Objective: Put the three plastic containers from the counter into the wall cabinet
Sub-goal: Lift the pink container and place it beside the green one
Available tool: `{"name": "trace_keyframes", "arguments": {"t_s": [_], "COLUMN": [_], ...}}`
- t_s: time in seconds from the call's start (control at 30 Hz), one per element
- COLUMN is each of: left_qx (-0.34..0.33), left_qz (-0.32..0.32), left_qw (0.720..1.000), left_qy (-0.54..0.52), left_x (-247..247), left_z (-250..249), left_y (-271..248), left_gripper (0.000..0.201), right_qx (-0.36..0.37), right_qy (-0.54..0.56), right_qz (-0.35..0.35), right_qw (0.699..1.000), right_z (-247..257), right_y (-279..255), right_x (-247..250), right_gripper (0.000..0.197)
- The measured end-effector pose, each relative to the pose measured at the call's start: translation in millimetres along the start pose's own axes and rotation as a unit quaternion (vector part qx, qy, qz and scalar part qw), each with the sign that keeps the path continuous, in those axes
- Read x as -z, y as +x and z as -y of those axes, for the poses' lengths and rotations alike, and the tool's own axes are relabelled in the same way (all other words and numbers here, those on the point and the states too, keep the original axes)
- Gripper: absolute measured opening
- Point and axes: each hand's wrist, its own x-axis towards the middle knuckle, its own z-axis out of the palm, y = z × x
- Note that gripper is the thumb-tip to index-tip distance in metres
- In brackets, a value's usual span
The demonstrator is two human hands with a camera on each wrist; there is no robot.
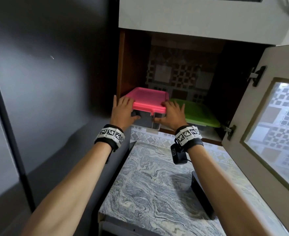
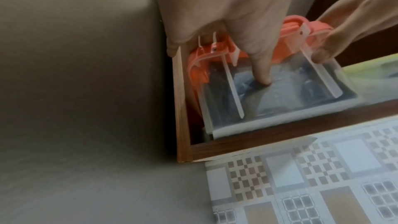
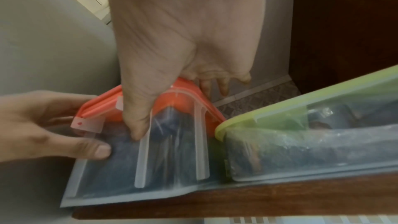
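Both hands hold 1 box with a pink lid at the front left of the open wall cabinet. The left hand is on the box's left side, fingers over the lid edge and thumb on the clear front wall. The right hand is on the right side, fingers on the lid and thumb pressed on the front. The box sits on the cabinet floor, its near end right at the front edge. Just to its right is a flat box with a green lid, also inside the cabinet. The cabinet door hangs open on the right. Below is a grey stone counter with a dark thing on its right side.
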Motion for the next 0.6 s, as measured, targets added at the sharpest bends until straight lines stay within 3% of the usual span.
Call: {"name": "trace_keyframes", "arguments": {"t_s": [0.4, 0.6], "left_qx": [0.005, 0.027], "left_qz": [0.02, -0.006], "left_qw": [0.999, 0.999], "left_qy": [0.038, -0.036], "left_x": [-32.1, -34.2], "left_z": [2.1, -4.3], "left_y": [37.9, 27.7], "left_gripper": [0.08, 0.075], "right_qx": [-0.04, -0.045], "right_qy": [0.017, 0.025], "right_qz": [0.0, -0.019], "right_qw": [0.999, 0.999], "right_z": [-15.9, -14.3], "right_y": [33.5, 29.5], "right_x": [-22.5, -23.9], "right_gripper": [0.081, 0.087]}}
